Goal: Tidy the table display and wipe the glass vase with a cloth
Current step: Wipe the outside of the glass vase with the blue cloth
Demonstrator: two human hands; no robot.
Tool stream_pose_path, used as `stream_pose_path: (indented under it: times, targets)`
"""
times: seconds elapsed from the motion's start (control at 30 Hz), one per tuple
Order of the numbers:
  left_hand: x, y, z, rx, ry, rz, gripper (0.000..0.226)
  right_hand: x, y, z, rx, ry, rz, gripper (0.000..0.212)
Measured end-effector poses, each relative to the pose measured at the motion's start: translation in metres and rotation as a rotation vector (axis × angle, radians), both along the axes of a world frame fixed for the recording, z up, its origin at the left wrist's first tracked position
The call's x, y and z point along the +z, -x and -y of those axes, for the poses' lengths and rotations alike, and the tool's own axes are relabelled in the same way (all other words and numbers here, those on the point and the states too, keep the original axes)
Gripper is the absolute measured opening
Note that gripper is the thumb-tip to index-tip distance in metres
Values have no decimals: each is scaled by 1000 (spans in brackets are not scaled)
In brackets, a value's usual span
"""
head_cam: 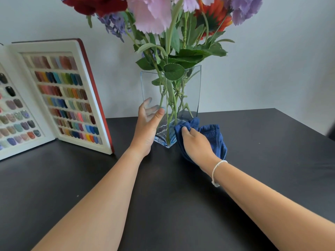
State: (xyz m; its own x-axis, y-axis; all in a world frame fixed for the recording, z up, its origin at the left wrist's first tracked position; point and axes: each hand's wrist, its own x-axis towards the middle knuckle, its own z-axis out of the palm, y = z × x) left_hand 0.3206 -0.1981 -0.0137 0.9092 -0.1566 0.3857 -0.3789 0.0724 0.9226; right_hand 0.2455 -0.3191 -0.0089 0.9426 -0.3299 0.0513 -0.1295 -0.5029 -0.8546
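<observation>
Square glass vase (pixel 188 91) stands upright toward the far middle of the dark table (pixel 272 151), one corner pointing at us, green stems (pixel 172 105) showing through the glass. Flowers (pixel 150 13) burst out above the rim: pink, lilac, deep red, orange. Left hand (pixel 146 131) wraps the vase's left side low down, thumb on the near face, fingers curled round behind and seen through the glass. That is a firm hold. Right hand (pixel 196 144) has the blue cloth (pixel 212 136) bunched under its curled fingers, pressed against the lower right face of the vase, near the base. Part of the cloth spills out to the right onto the table. A pale bracelet (pixel 216 171) sits on the right wrist. The two hands flank the vase, apart from each other. Off to the left, well clear of the vase, an open display book (pixel 79 98) of coloured nail swatches stands propped, its red cover edge facing the vase.
</observation>
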Motion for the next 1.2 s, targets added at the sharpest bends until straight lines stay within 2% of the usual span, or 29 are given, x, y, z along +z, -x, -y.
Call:
stream_pose_path:
  times: [0.17,0.27,0.4,0.53,0.6,0.73,0.83,0.93,1.0,1.1,1.2]
  targets:
    - [1,1,-1,4,-22,0,69,-3,16,-12,73,2,20,44]
    - [2,3,-2,-1,-39,1,70,-5,23,-17,117,19,25,25]
    - [5,4,-4,6,-48,11,75,-4,33,-21,150,-41,54,39]
    - [4,3,-4,-6,-65,-1,72,2,35,-10,167,-159,-3,36]
    - [4,3,-5,-4,-61,-1,72,6,33,1,120,-299,-49,32]
    - [5,4,-4,-10,-44,-3,69,20,23,34,-110,-897,4,23]
    - [5,7,0,48,-14,33,72,30,11,59,-195,-1044,136,26]
    - [8,10,1,143,26,125,81,39,-6,62,-207,-981,273,23]
    - [9,11,1,161,7,181,86,45,-18,57,-164,-812,336,27]
    - [9,13,4,162,-43,206,95,53,-37,49,-73,-508,398,43]
    - [9,9,3,210,-53,212,96,48,-50,44,-4,-334,410,47]
